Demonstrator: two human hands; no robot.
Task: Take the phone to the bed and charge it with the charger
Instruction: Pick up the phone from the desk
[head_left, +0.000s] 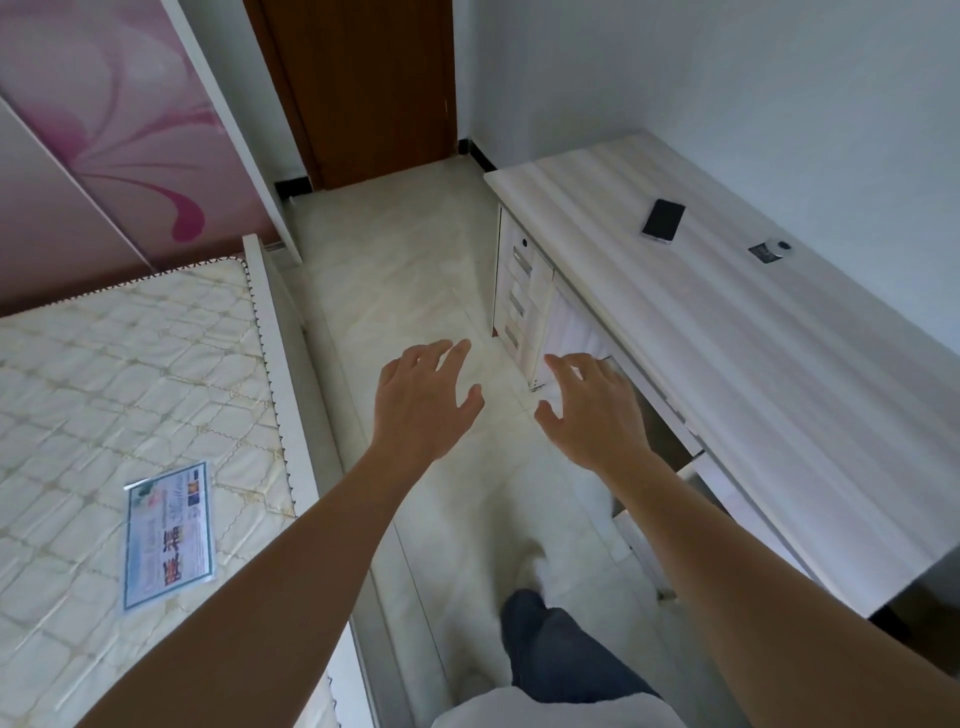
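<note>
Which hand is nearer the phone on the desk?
Right. The right hand hovers open by the desk's front edge, below the phone. The left hand hangs open over the floor, farther from the desk. Neither touches it.

A dark phone (663, 220) lies flat on the desk (779, 364), well apart from the bed (104, 364).

Bed (130, 374) left, table (753, 364) right, floor (405, 291) running between them to the door (358, 88).

The phone (663, 220) lies on the table's far end, a small gadget (772, 250) just beside it on the right. Drawers (519, 301) sit under the table's far end. On the bed, a label (169, 535) lies near its edge. A wardrobe (104, 130) stands behind the bed. Both hands, left (423, 402) and right (592, 410), hang over the floor, apart, nothing in them.
</note>
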